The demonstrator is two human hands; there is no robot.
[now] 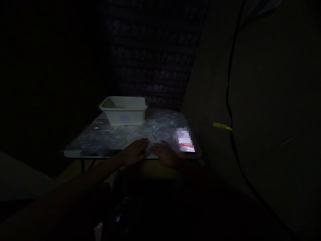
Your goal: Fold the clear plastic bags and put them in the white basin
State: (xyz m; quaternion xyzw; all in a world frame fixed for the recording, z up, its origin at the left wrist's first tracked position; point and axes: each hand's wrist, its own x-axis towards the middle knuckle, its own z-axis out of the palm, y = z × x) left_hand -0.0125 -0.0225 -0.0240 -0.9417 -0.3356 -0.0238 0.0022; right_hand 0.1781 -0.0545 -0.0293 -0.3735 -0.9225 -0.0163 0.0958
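the thin see-through plastic (163, 122) lies on the bench (71, 154), in front of the white tub (122, 117) and out past both its sides, its longer spread running side to side. both hands are on the tub's near side: the left hand (135, 152) is closer to it, and the right hand (164, 154) sits farther to the tub's right, fingertips almost meeting the left's. each is laid out flattish, palm down, fingers mostly straight, seemingly resting on the plastic; i cannot tell whether any is pinched beneath. the bench's near edge passes under the hands, so room for sliding lies between there and the tub. a bright screen (186, 142) bounds the tub's right side, near the bench corner, beyond the right hand.
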